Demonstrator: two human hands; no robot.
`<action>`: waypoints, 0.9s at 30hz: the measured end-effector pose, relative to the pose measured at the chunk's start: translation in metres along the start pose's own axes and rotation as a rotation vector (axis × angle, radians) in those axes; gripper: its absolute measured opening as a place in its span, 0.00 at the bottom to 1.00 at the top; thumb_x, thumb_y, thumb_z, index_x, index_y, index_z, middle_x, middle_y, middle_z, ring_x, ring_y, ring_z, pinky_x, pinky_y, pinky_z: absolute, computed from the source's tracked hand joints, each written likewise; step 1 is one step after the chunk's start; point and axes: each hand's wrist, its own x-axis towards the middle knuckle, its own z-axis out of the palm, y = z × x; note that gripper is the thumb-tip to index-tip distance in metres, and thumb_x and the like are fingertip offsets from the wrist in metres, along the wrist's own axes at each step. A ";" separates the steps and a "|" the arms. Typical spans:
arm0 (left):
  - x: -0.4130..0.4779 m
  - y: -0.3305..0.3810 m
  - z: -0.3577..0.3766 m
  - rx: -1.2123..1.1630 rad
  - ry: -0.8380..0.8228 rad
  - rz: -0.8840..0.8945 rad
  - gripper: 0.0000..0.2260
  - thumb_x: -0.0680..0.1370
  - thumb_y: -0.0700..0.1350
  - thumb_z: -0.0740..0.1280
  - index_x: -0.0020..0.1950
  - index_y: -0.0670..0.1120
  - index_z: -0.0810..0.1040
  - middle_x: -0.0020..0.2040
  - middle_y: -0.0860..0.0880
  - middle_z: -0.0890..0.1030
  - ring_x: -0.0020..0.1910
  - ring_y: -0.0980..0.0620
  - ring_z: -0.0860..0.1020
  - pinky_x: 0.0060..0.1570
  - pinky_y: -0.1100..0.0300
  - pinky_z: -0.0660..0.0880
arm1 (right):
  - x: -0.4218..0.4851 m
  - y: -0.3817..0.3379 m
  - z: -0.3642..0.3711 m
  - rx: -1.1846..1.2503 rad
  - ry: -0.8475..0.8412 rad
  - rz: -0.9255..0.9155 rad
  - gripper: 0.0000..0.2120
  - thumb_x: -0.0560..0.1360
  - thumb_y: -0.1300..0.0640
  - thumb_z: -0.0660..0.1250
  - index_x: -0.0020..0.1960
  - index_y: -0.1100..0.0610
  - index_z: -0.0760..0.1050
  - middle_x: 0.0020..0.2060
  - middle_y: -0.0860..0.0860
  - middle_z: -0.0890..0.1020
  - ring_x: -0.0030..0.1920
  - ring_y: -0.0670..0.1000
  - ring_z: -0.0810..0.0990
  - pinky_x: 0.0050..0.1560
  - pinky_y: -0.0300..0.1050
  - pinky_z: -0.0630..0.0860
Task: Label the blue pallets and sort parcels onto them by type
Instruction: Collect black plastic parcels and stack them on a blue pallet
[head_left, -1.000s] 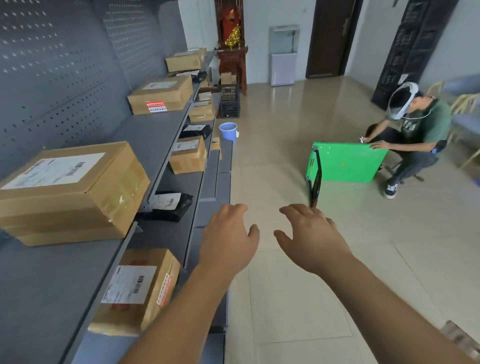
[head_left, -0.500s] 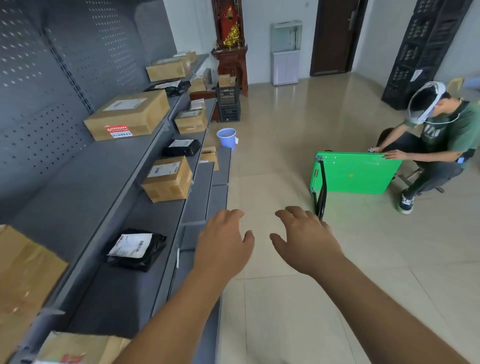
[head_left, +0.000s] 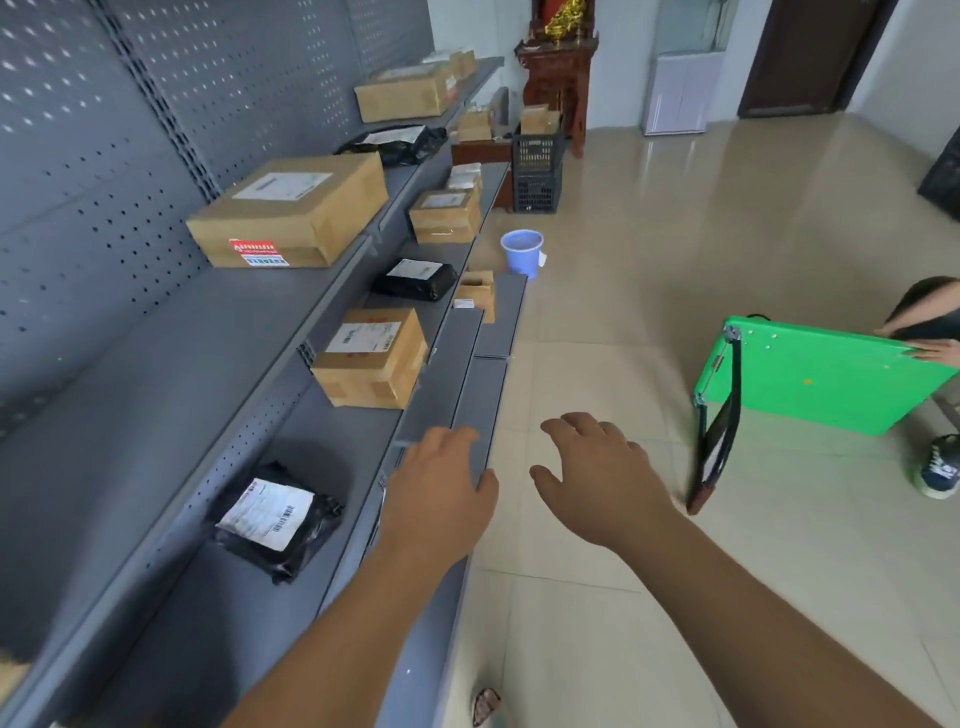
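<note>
Head, L hand (head_left: 441, 501), R hand (head_left: 597, 486) relaxed, pkg label (head_left: 267, 514) illegible

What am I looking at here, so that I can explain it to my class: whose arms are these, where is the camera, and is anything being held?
No machine here: the single camera is worn on a person's head and looks forward and down, so the two bare arms reaching in are that person's own. The left hand and right hand are open with relaxed fingers and hold nothing; they hover near the front edge of the grey shelves. The shelves carry parcels of two kinds, for example a cardboard box on the lower shelf and, nearer, a black bag with a white label. On the floor stand a blue bucket and a green board on edge, with another person's hand resting on it. No blue pallet shows.
</note>
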 end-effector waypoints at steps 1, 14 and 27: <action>0.012 -0.006 0.001 -0.004 -0.004 -0.009 0.21 0.82 0.54 0.63 0.74 0.53 0.70 0.73 0.53 0.71 0.69 0.49 0.72 0.63 0.52 0.71 | 0.015 -0.004 0.001 -0.001 -0.006 -0.007 0.27 0.82 0.42 0.58 0.78 0.49 0.63 0.75 0.49 0.67 0.71 0.56 0.69 0.66 0.54 0.69; 0.123 -0.086 -0.004 0.002 -0.054 -0.140 0.17 0.82 0.54 0.62 0.69 0.53 0.71 0.68 0.53 0.73 0.65 0.48 0.73 0.60 0.51 0.72 | 0.174 -0.063 0.021 -0.031 -0.073 -0.142 0.24 0.82 0.45 0.59 0.76 0.52 0.65 0.71 0.51 0.71 0.66 0.57 0.72 0.61 0.52 0.73; 0.127 -0.152 0.002 -0.094 -0.009 -0.734 0.20 0.82 0.52 0.61 0.74 0.51 0.69 0.70 0.48 0.71 0.68 0.45 0.72 0.66 0.48 0.72 | 0.281 -0.144 0.090 -0.034 -0.381 -0.640 0.25 0.82 0.47 0.59 0.77 0.56 0.63 0.71 0.55 0.70 0.70 0.58 0.68 0.66 0.53 0.72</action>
